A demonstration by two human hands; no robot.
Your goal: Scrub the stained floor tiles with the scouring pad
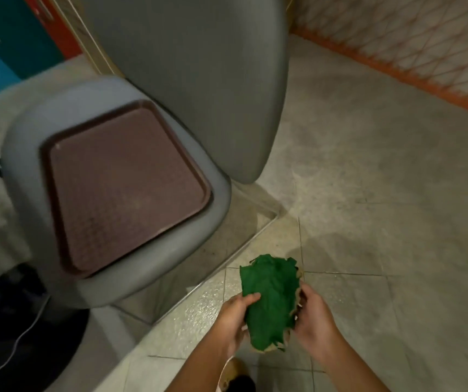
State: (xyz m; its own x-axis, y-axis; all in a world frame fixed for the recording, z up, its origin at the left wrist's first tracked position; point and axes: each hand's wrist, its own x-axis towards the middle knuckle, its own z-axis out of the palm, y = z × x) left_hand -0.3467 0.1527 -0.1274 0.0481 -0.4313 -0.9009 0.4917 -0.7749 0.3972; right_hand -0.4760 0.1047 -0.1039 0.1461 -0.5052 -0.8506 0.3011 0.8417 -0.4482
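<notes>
A worn green scouring pad (271, 299) with frayed, yellowish edges is held up in front of me, above the floor. My left hand (234, 315) grips its left edge with the thumb on top. My right hand (313, 314) holds its right edge. Below and around lie pale speckled floor tiles (354, 222) with dark grout lines and darker smudged patches. The pad is not touching the tiles.
A grey plastic chair (131, 281) stands at left with a brown tray (125, 188) on its seat. A metal floor strip (227, 261) runs diagonally beside it. An orange-trimmed patterned wall (396, 43) is at the upper right. A white cable (26, 332) lies at lower left.
</notes>
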